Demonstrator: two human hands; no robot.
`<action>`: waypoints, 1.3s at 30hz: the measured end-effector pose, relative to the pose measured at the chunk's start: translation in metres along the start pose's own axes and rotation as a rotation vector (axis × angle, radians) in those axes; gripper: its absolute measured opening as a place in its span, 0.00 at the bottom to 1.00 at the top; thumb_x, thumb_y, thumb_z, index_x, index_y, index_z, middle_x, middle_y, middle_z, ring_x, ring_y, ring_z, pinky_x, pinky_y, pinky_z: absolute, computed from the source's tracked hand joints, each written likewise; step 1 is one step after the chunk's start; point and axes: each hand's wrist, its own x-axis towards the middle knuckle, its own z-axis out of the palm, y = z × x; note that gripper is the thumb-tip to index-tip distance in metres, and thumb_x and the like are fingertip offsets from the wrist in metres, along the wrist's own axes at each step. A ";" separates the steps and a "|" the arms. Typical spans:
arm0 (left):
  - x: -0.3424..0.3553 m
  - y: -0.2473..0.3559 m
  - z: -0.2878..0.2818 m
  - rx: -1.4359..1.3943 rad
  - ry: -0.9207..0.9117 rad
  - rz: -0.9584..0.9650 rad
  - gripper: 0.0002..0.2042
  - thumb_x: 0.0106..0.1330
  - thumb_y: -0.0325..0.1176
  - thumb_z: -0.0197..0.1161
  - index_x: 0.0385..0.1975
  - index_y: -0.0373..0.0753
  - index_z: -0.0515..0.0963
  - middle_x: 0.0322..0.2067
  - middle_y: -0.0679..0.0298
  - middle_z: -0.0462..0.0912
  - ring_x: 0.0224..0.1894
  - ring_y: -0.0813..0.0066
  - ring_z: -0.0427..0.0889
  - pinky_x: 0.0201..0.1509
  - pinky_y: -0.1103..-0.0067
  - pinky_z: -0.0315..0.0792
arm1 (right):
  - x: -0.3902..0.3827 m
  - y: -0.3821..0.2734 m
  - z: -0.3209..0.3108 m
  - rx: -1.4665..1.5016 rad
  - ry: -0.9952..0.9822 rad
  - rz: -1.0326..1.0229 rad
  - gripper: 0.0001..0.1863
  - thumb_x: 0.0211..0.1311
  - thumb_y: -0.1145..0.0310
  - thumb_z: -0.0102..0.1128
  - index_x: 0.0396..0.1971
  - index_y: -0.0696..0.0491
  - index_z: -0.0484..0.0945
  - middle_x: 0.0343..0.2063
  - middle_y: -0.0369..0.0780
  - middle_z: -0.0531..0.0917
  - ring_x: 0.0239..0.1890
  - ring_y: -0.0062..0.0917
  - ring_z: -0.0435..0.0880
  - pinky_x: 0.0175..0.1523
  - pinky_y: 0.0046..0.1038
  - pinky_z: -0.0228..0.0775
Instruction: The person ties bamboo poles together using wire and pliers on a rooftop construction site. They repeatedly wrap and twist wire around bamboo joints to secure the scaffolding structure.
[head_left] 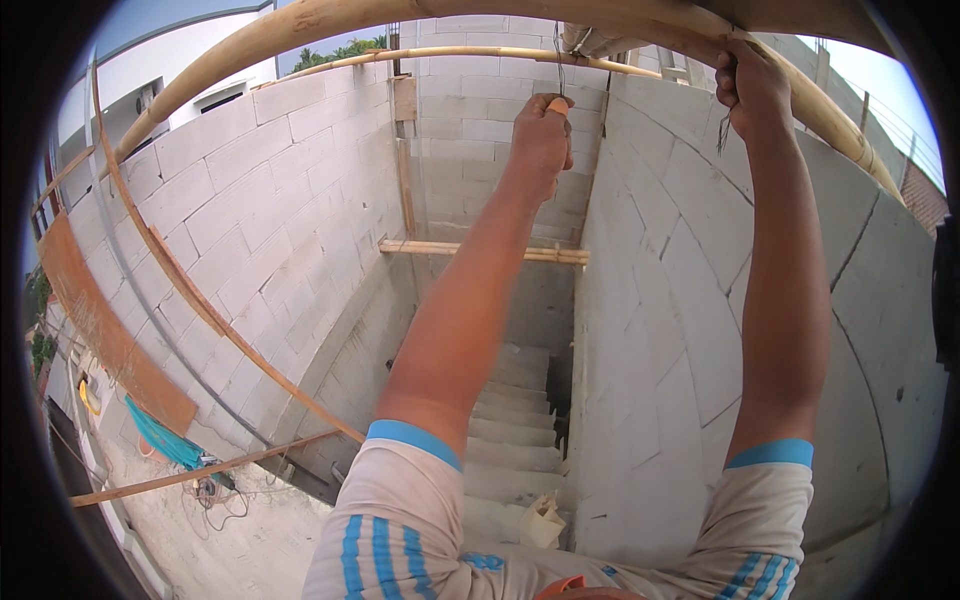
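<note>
Both my arms reach up toward a thick bamboo pole [230, 58] that runs across the top of the view. My left hand [540, 148] is closed around a tool with an orange handle [558, 105]; the rest of the tool is hidden. Just above that fist, a thin dark wire [560, 65] hangs down from the pole. Up against the pole's right part, my right hand [757, 88] is closed on a bundle of thin wire, whose loose ends [722, 135] dangle below the fingers.
Pale block walls [280, 160] flank a deep stairwell with concrete steps [510, 430] below me. Thinner bamboo poles [480, 248] span between the walls. On the left are slanting wood strips [200, 300], a brown board [110, 320] and a corded power tool [215, 480] near teal cloth [165, 440].
</note>
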 end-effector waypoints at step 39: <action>0.001 0.026 0.055 0.057 -0.271 0.080 0.17 0.66 0.39 0.54 0.49 0.36 0.71 0.45 0.64 0.74 0.47 0.73 0.72 0.46 0.75 0.66 | 0.010 0.027 0.003 -0.346 -0.202 -0.150 0.12 0.61 0.62 0.55 0.24 0.53 0.76 0.17 0.33 0.72 0.18 0.18 0.70 0.18 0.22 0.58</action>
